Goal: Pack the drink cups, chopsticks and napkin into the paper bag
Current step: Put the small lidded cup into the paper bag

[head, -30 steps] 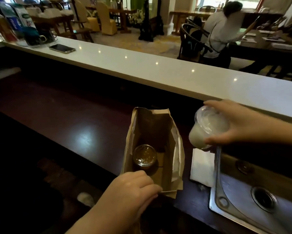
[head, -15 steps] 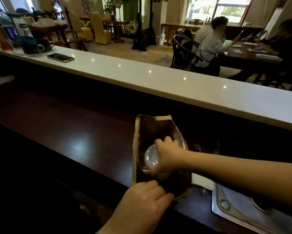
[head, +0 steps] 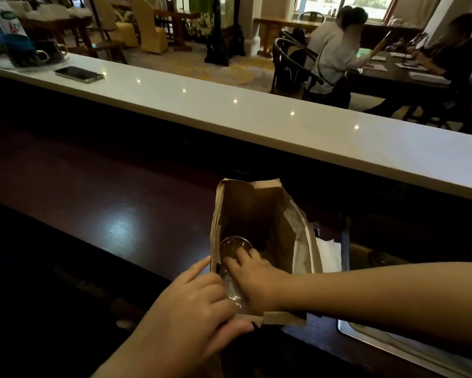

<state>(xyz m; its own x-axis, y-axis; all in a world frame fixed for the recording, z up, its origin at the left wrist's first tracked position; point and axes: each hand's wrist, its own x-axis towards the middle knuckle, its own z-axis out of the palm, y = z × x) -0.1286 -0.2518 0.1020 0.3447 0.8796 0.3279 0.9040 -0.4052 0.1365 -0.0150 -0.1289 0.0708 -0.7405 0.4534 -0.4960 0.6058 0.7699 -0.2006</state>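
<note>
Reaching our right hand (head: 256, 279) down into open paper bag (head: 259, 214) standing on dark table (head: 93, 214); fingers spread over lidded cup (head: 233, 290), second cup (head: 235, 248) just beyond fingertips, both inside bag. Whether right grip is clasping cup or only resting on lid, we cannot tell. Our left hand (head: 193, 309) just beside right, pinching bag's near rim, thumb under folded edge. White napkin (head: 329, 255) lies on table outside bag, beyond right forearm, beside metal sink (head: 393, 339).
</note>
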